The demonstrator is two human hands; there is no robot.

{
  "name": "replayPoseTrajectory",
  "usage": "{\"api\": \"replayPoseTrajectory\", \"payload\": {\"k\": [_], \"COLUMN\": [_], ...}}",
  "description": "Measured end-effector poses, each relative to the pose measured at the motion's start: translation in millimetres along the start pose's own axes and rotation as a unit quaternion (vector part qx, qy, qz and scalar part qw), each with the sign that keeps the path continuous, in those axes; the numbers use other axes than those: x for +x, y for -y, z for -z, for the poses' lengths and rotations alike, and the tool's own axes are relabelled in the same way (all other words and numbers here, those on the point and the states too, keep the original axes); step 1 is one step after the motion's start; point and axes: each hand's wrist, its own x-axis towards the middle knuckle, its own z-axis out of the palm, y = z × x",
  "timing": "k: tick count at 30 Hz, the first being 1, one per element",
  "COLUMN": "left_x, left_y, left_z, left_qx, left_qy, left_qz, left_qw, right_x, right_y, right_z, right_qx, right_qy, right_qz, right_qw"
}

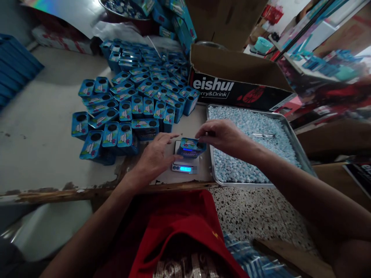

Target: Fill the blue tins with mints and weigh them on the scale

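Observation:
A small blue tin (191, 147) with a round hole in its top stands on a digital scale (175, 167). The scale's display glows blue, but its digits are too blurred to read. My left hand (153, 156) is beside the tin on its left, fingers stretched out and apart, with nothing in it. My right hand (222, 136) hangs over the tin's right end near the hole. Its fingertips are pinched together, and whatever they hold is hidden. To the right, a metal tray (213, 170) holds a layer of small pale blue and white candies (240, 166).
Many blue tins (125, 133) with holes in their tops crowd the table left of the scale. Behind the tray stands an open black cardboard box (243, 90). A bowl (124, 9) sits at the back. The worn wooden table edge (162, 187) runs in front of me.

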Motion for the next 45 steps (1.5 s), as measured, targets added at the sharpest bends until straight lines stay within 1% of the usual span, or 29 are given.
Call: {"api": "replayPoseTrajectory", "payload": {"k": [3,5,8,11,13,15,19,22,25,27,28,30,31,32,33,34,36,37,39,40,41,43,44,45], "left_x": [-1,-1,0,2,5,6,5,5,11,18,21,23,20,14,4,-8,-38,-52,-77,-87,-93,-100,-100,-100], "left_y": [1,1,0,-8,-14,-18,-20,-17,-16,-21,-26,-39,-46,-52,-57,-59,-55,-50,-37,-32,-26,-14,-7,3], "left_z": [1.7,2.9,4.1,2.8,0.5,-2.0,-5.4,-9.9,-20.9,-29.6,-32.6,-32.9,-28.9,-21.7,-10.9,3.6,43.1,67.5,123.8,154.4,185.8,247.2,275.3,300.6], "left_qx": [0.000,0.004,0.012,0.021,0.028,0.039,0.065,0.076,0.094,0.106,0.112,0.127,0.134,0.139,0.137,0.130,0.119,0.127,0.183,0.228,0.276,0.354,0.369,0.362], "left_qy": [0.001,0.004,0.007,0.009,0.006,-0.005,-0.026,-0.034,-0.046,-0.022,0.002,0.055,0.072,0.078,0.074,0.064,0.023,-0.003,-0.071,-0.114,-0.158,-0.222,-0.231,-0.222], "left_qz": [0.000,-0.002,-0.006,-0.008,-0.014,-0.023,-0.038,-0.037,-0.047,-0.071,-0.082,-0.100,-0.105,-0.106,-0.101,-0.092,-0.058,-0.036,0.013,0.044,0.081,0.158,0.190,0.214], "left_qw": [1.000,1.000,1.000,1.000,0.999,0.999,0.997,0.996,0.993,0.992,0.990,0.985,0.983,0.982,0.983,0.985,0.991,0.991,0.980,0.966,0.945,0.895,0.880,0.880], "right_x": [-9,-22,-44,-56,-52,-42,-19,-17,-20,-16,-11,4,14,24,35,45,66,75,92,99,106,116,117,115], "right_y": [-21,-39,-60,-71,-72,-72,-61,-45,-34,-34,-37,-45,-49,-53,-54,-55,-53,-50,-47,-46,-47,-53,-57,-61], "right_z": [13,22,28,22,17,13,10,7,2,-2,-5,-10,-14,-18,-22,-27,-37,-42,-50,-53,-55,-58,-58,-58], "right_qx": [0.092,0.132,0.173,0.179,0.170,0.177,0.212,0.203,0.184,0.221,0.260,0.342,0.363,0.360,0.332,0.281,0.133,0.047,-0.107,-0.167,-0.210,-0.243,-0.229,-0.190], "right_qy": [-0.044,-0.051,-0.017,0.004,-0.010,-0.033,-0.063,-0.070,-0.065,-0.075,-0.083,-0.094,-0.094,-0.090,-0.083,-0.076,-0.060,-0.053,-0.035,-0.023,-0.011,0.003,-0.005,-0.027], "right_qz": [-0.047,-0.098,-0.167,-0.181,-0.163,-0.141,-0.110,-0.073,-0.043,-0.054,-0.068,-0.097,-0.100,-0.091,-0.069,-0.039,0.033,0.062,0.093,0.103,0.110,0.147,0.161,0.167], "right_qw": [0.994,0.985,0.971,0.967,0.972,0.974,0.969,0.974,0.980,0.971,0.960,0.930,0.922,0.924,0.937,0.956,0.989,0.996,0.989,0.980,0.971,0.959,0.960,0.967]}}
